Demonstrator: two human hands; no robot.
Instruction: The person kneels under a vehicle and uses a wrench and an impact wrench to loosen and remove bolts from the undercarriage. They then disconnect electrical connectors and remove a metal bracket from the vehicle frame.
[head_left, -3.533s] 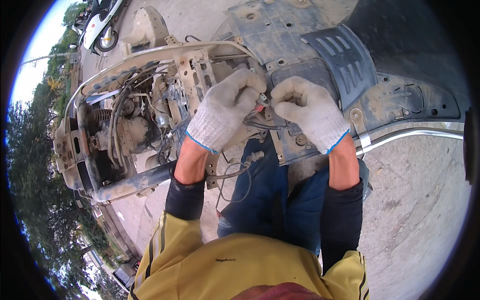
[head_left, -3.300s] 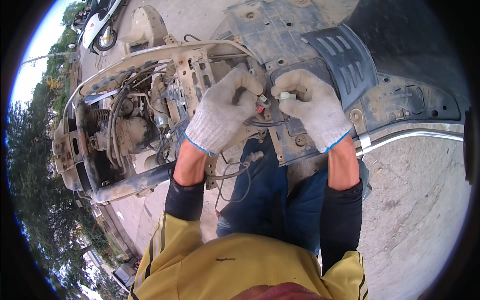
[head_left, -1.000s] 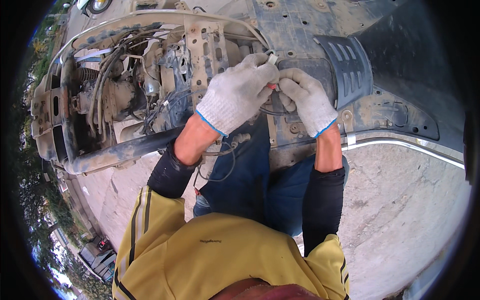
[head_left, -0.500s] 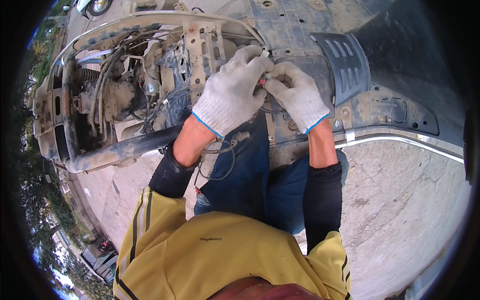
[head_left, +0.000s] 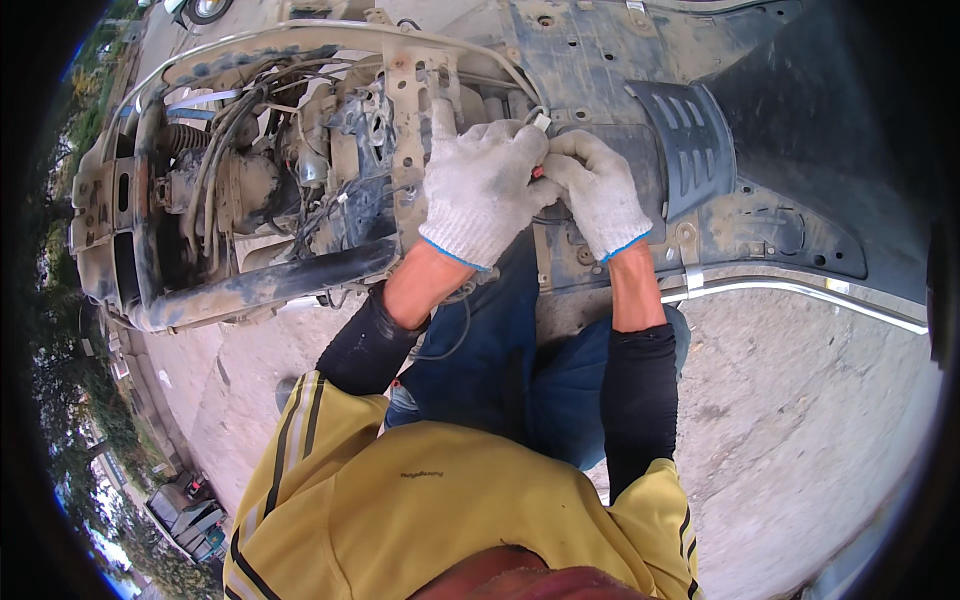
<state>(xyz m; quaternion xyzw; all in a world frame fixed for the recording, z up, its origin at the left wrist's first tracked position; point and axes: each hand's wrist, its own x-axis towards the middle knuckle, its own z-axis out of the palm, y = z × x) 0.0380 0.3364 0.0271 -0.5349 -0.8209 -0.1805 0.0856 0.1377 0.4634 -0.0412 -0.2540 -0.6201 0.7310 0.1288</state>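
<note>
Both my hands wear white knitted gloves with blue cuffs and meet over the dirty vehicle frame. My left hand (head_left: 482, 190) pinches a small red part (head_left: 538, 172) between thumb and fingers, while its outermost finger stretches away toward the far side. From the right, my right hand (head_left: 600, 190) closes its fingertips at the same red part; most of it is hidden by the gloves, so its exact kind does not show. A white plug-like piece (head_left: 542, 122) sits at the left fingertips, beside the end of a thin cable.
Left of my hands lies the open frame with a thick dark tube (head_left: 270, 285), hoses (head_left: 205, 170) and a coil spring (head_left: 185, 140). A black slotted cover (head_left: 685, 145) is at the right, above a shiny metal rail (head_left: 810, 290). A grey cable (head_left: 455, 340) hangs by my legs.
My left hand has shifted slightly right, and its outer finger has straightened out. The right hand has stayed nearly in place, its fingers still together at the red part.
</note>
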